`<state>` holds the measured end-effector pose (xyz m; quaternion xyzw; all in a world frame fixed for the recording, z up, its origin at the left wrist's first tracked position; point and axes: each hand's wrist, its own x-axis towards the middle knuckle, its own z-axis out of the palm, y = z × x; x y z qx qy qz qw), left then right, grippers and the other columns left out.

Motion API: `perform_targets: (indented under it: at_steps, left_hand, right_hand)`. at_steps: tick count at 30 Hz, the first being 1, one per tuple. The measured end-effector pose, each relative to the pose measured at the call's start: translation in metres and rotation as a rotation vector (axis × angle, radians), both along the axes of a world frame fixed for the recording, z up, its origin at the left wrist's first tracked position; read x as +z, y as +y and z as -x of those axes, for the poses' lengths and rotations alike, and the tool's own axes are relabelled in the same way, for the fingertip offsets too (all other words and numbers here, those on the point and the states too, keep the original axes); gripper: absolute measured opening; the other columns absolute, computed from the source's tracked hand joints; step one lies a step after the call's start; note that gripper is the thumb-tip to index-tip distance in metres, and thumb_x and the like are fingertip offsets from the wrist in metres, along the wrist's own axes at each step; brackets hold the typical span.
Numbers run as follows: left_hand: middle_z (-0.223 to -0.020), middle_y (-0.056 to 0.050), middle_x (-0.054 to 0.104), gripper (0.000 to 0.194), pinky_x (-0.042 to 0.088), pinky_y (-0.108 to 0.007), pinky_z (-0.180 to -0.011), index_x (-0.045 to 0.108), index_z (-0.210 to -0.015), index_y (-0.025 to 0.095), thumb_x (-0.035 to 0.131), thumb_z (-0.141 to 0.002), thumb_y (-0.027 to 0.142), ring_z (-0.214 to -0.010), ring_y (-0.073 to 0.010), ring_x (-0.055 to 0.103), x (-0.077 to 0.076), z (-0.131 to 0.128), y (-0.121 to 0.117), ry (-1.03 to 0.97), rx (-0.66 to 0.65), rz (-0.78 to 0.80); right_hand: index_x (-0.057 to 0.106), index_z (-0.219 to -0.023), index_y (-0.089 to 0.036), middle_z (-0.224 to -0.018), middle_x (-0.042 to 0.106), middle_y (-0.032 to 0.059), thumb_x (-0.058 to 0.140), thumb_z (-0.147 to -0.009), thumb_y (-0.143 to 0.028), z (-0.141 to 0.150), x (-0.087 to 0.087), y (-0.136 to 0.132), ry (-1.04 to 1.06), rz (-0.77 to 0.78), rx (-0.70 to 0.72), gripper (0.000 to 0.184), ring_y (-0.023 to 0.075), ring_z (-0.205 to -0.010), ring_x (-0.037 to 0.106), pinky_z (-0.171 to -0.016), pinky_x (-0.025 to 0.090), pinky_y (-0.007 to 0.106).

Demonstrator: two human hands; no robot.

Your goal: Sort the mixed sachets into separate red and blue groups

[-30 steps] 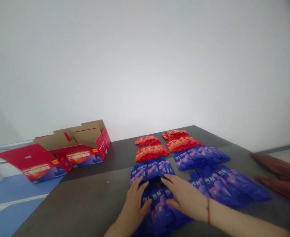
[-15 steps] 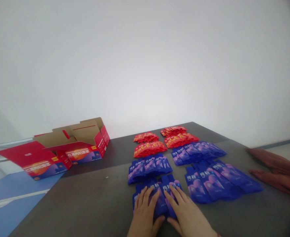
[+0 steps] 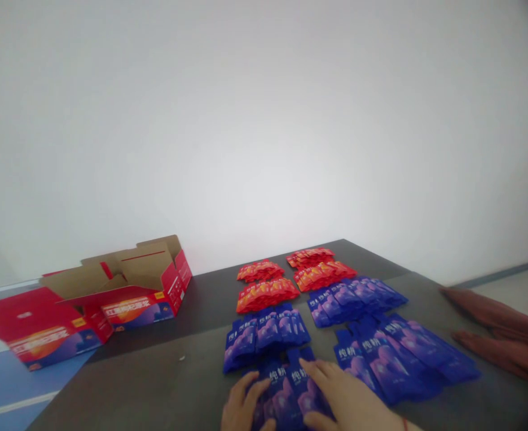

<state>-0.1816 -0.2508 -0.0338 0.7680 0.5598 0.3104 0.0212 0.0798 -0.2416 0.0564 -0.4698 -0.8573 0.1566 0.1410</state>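
In the head view, the near left pile of blue pouches (image 3: pixel 278 392) lies on the dark table (image 3: pixel 156 377) at the bottom centre. My left hand (image 3: pixel 245 406) rests at the left side of this pile, fingers apart and slightly bent. On its right side lies my right hand (image 3: pixel 342 392), fingers stretched over the edge of the pouches and thumb apart. A second blue pile (image 3: pixel 266 329) sits just beyond. To the right of my right hand another pile of blue pouches (image 3: pixel 403 356) is fanned out, with one more blue pile (image 3: pixel 356 298) behind it.
Farther back lie several piles of red pouches (image 3: pixel 268 293). An open red carton (image 3: pixel 140 311) with brown flaps stands at the left, above a blue surface (image 3: pixel 3 383). Dark red-brown cloth or bags (image 3: pixel 501 323) are at the right. A white wall (image 3: pixel 264 131) rises behind.
My hands have moved apart towards the two sides of the near pile, uncovering more pouch fronts. The view has tilted, so the scene sits lower in the picture.
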Motion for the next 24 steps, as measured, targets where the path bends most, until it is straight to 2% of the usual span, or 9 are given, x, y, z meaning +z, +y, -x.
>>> perform_targets:
  at_steps: [2,5,9,11,13,17,20,22,24]
  left_hand:
    - [-0.133,-0.008,0.047,0.044,0.039,-0.047,-0.101,0.053,-0.123,0.029,0.042,-0.085,0.049,-0.123,-0.0260,0.044,0.010,0.022,0.014,-0.118,0.098,-0.008]
    - [-0.135,-0.009,0.045,0.045,0.029,-0.048,-0.108,0.049,-0.125,0.023,0.041,-0.086,0.043,-0.129,-0.0250,0.036,0.025,0.047,0.046,-0.225,0.232,0.079]
    - [-0.139,-0.013,0.041,0.052,0.026,-0.048,-0.109,0.048,-0.127,0.017,0.048,-0.081,0.040,-0.132,-0.0284,0.033,0.025,0.047,0.081,-0.217,0.276,0.170]
    - [-0.142,-0.013,0.037,0.055,0.025,-0.048,-0.109,0.043,-0.131,0.017,0.049,-0.080,0.038,-0.133,-0.0284,0.030,0.020,0.038,0.087,-0.175,0.255,0.180]
    - [-0.144,-0.013,0.035,0.056,0.025,-0.049,-0.109,0.040,-0.134,0.017,0.048,-0.081,0.035,-0.135,-0.0282,0.027,0.017,0.026,0.086,-0.114,0.240,0.199]
    - [-0.143,-0.012,0.036,0.055,0.026,-0.048,-0.109,0.045,-0.132,0.017,0.049,-0.080,0.034,-0.134,-0.0283,0.029,0.016,0.015,0.082,-0.045,0.216,0.237]
    - [-0.139,-0.009,0.043,0.048,0.029,-0.047,-0.108,0.051,-0.127,0.021,0.047,-0.082,0.038,-0.131,-0.0260,0.035,0.015,0.028,0.082,-0.083,0.189,0.191]
    - [-0.134,-0.007,0.048,0.044,0.032,-0.046,-0.106,0.054,-0.123,0.025,0.043,-0.084,0.040,-0.127,-0.0238,0.041,0.015,0.046,0.084,-0.125,0.188,0.138]
    - [-0.129,-0.005,0.053,0.041,0.035,-0.046,-0.104,0.058,-0.118,0.027,0.042,-0.084,0.043,-0.123,-0.0233,0.046,0.017,0.065,0.090,-0.148,0.194,0.125]
  right_hand:
    - [0.044,-0.135,-0.014,-0.134,0.049,0.0169,0.051,-0.083,-0.044,-0.006,0.013,0.019,0.053,-0.015,-0.051,0.060,0.0291,-0.122,0.046,-0.100,0.038,0.040]
    - [0.048,-0.130,-0.009,-0.127,0.054,0.0195,0.044,-0.088,-0.044,-0.002,0.022,0.064,0.069,-0.043,-0.115,0.055,0.0286,-0.118,0.050,-0.097,0.039,0.038]
    - [0.059,-0.113,-0.006,-0.108,0.064,0.0212,0.039,-0.090,-0.045,0.018,0.019,0.113,-0.087,0.059,-0.117,0.050,0.0287,-0.102,0.060,-0.086,0.045,0.036]
    - [0.063,-0.104,-0.006,-0.103,0.066,0.0219,0.039,-0.090,-0.044,0.030,0.014,0.118,-0.135,0.064,-0.120,0.047,0.0297,-0.099,0.062,-0.083,0.045,0.037]
    - [0.064,-0.101,-0.007,-0.102,0.067,0.0217,0.040,-0.090,-0.043,0.041,0.008,0.112,-0.147,0.031,-0.115,0.044,0.0303,-0.098,0.062,-0.083,0.045,0.038]
    - [0.065,-0.100,-0.006,-0.100,0.067,0.0206,0.043,-0.089,-0.042,0.050,0.001,0.102,-0.183,-0.073,-0.083,0.043,0.0302,-0.097,0.062,-0.082,0.045,0.038]
    - [0.064,-0.103,-0.010,-0.101,0.067,0.0153,0.044,-0.090,-0.038,0.029,0.010,0.126,-0.200,-0.067,-0.067,0.037,0.0253,-0.096,0.062,-0.082,0.046,0.032]
    - [0.063,-0.107,-0.013,-0.107,0.066,0.0126,0.047,-0.090,-0.030,-0.001,0.023,0.160,-0.218,-0.078,-0.113,0.029,0.0221,-0.102,0.060,-0.087,0.043,0.029]
    - [0.061,-0.109,-0.010,-0.111,0.063,0.0156,0.045,-0.091,-0.022,-0.037,0.037,0.199,-0.255,-0.093,-0.217,0.027,0.0227,-0.106,0.057,-0.090,0.042,0.031]
